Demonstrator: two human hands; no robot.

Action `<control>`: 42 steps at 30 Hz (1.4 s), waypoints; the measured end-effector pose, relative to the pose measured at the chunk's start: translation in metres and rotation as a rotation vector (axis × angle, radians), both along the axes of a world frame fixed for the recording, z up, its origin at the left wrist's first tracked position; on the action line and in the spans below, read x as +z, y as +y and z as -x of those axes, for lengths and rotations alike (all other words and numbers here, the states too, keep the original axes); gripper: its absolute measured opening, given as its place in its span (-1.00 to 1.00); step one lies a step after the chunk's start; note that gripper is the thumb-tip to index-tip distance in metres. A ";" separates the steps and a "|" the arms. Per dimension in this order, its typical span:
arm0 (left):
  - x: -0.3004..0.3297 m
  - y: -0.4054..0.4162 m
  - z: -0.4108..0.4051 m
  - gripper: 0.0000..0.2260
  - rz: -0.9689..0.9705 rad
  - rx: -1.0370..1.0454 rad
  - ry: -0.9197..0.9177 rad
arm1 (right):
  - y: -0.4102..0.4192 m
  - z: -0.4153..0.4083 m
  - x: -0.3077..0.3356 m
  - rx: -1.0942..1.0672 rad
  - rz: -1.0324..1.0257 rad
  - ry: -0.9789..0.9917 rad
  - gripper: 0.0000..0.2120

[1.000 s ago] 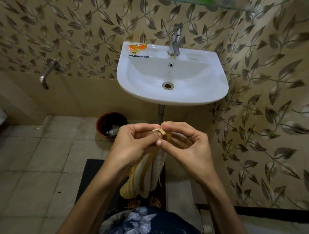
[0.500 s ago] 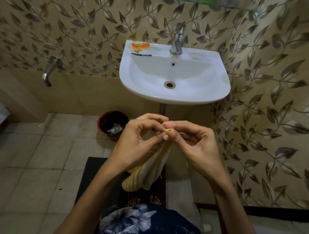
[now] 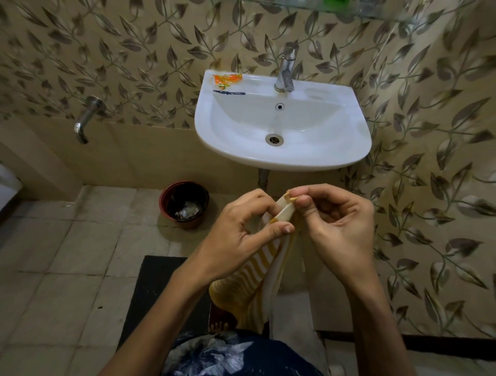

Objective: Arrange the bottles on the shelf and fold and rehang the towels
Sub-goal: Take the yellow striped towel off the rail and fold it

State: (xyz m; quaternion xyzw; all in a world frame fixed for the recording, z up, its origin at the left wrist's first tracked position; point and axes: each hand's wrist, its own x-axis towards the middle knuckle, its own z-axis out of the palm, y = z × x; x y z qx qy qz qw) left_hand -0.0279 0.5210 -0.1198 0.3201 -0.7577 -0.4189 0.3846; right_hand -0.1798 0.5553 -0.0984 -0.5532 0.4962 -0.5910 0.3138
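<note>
Towel (image 3: 249,289): your left hand (image 3: 241,233) and right hand (image 3: 335,222) pinch its top corners together; length hangs straight down.

Counts, head view: 2 hands, left (image 3: 236,236) & right (image 3: 335,222). 1 towel (image 3: 249,284), yellow w/ white stripes. 1 white basin (image 3: 284,158) w/ 1 tap (image 3: 286,68), 1 drain (image 3: 274,139), 1 overflow hole (image 3: 280,106). On the basin rim: 1 orange sachet (image 3: 226,80), 1 thin dark item (image 3: 229,92), kind unclear. 1 wall spout (image 3: 85,120) at left. 1 red-brown bin (image 3: 185,205) on the floor, scraps inside too small to count. 1 dark mat (image 3: 158,292). 1 glass shelf (image 3: 322,9) at top edge, w/ 1 green thing (image 3: 336,2) on it, cut off by frame.
</note>
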 end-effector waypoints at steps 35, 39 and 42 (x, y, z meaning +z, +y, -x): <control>-0.033 0.009 0.003 -0.71 -0.090 -0.171 -0.146 | 0.003 0.038 0.039 -0.266 0.263 0.139 -0.83; -0.027 0.000 -0.004 -0.67 -0.013 -0.014 -0.094 | 0.001 0.052 0.031 -0.315 0.196 0.034 -0.84; -0.022 -0.005 -0.011 -0.71 0.036 0.060 -0.069 | 0.003 0.058 0.017 -0.272 0.087 -0.030 -0.83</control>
